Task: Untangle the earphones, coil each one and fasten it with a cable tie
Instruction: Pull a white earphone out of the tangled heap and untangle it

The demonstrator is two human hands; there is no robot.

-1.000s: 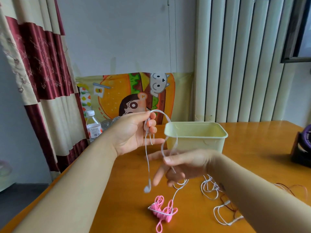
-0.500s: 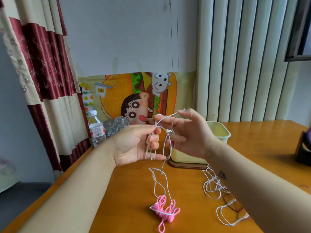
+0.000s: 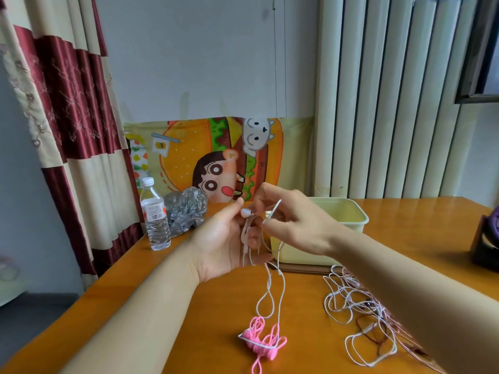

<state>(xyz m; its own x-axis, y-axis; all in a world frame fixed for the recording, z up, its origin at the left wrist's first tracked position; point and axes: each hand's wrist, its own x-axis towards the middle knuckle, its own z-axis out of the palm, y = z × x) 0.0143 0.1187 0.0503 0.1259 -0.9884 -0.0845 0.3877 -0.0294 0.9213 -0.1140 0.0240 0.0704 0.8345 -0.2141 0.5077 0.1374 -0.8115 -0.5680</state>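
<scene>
At 9 o'clock of the hands, on the far left part of the orange bench (image 3: pixel 216 333), a clear water bottle (image 3: pixel 155 217) stands upright. A crumpled plastic bag (image 3: pixel 186 211) lies just beside it at its 3 o'clock. The left hand (image 3: pixel 221 247) is raised over the bench. Its grip is closed round a white earphone (image 3: pixel 245 233), with the thumb by the earbud at the top and the fingers curled on the gathered cable. Close at its 3 o'clock, the right hand (image 3: pixel 297 225) pinches the same cable between thumb and forefinger, and a short straight end sticks up toward 1 o'clock. From the hands the white cable hangs in loose loops toward 6 o'clock and reaches a bunch of pink cable ties (image 3: pixel 263 344) on the bench. Behind the right hand stands a pale green plastic box (image 3: pixel 353 220). At 4 o'clock of the hands lies a tangle of other earphones (image 3: pixel 351 295), partly hidden by the right forearm. A dark object (image 3: pixel 486 247) is cut by the right edge, and I cannot tell what it is.
</scene>
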